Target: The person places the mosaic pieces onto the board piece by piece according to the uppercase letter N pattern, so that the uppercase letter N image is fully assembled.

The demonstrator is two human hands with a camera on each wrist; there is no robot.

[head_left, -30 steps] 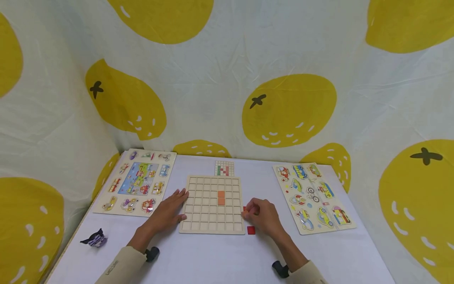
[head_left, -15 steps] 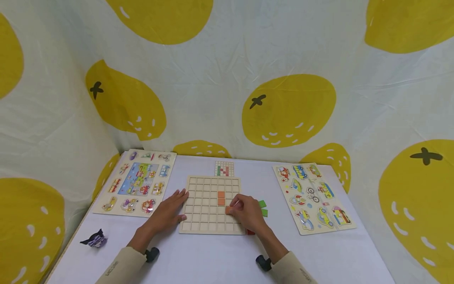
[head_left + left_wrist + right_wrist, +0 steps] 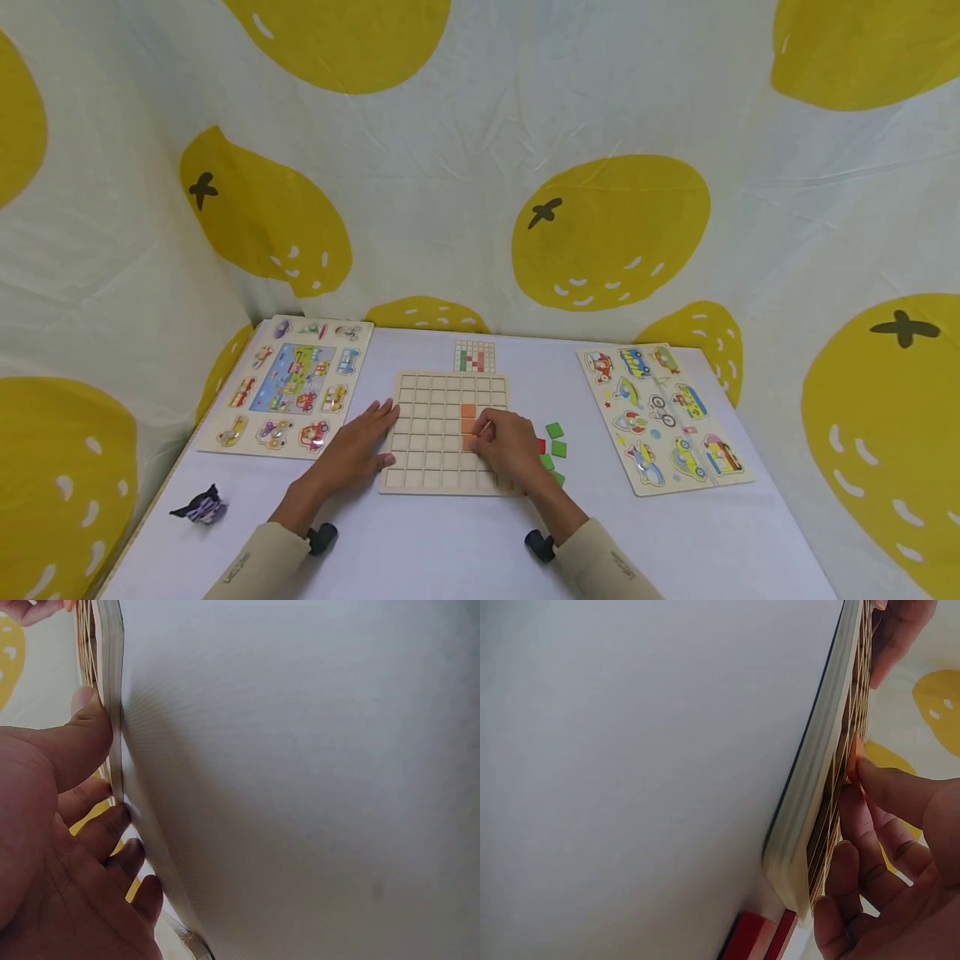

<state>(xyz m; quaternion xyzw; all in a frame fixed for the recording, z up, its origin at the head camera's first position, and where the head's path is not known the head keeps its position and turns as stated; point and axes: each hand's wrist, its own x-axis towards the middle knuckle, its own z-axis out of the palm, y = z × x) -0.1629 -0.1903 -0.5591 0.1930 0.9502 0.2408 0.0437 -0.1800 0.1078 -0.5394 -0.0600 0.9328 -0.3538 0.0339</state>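
A wooden grid board [image 3: 427, 433] lies at the middle of the table. My left hand [image 3: 351, 450] rests along its left edge, thumb and fingers apart and touching the rim, as the left wrist view also shows. Over the board's right half, my right hand [image 3: 508, 448] pinches an orange square tile [image 3: 853, 759] by thumb and finger. That tile sits at a cell just below two orange tiles [image 3: 468, 411] lying in one column; whether it is fully seated, I cannot tell. Several green tiles [image 3: 554, 430] and a red tile [image 3: 542, 447] lie right of the board, partly hidden by the right hand.
Behind the board lies a small card [image 3: 475, 356] with a coloured grid pattern. Vehicle picture puzzles flank it, a left puzzle board [image 3: 262, 400] and a right puzzle board [image 3: 645, 425]. A crumpled black and purple item [image 3: 202, 505] is at the front left.
My right hand has moved left from the loose tiles onto the board, carrying the orange tile to the column under the other two. Green tiles have come into view. The left hand stays put.
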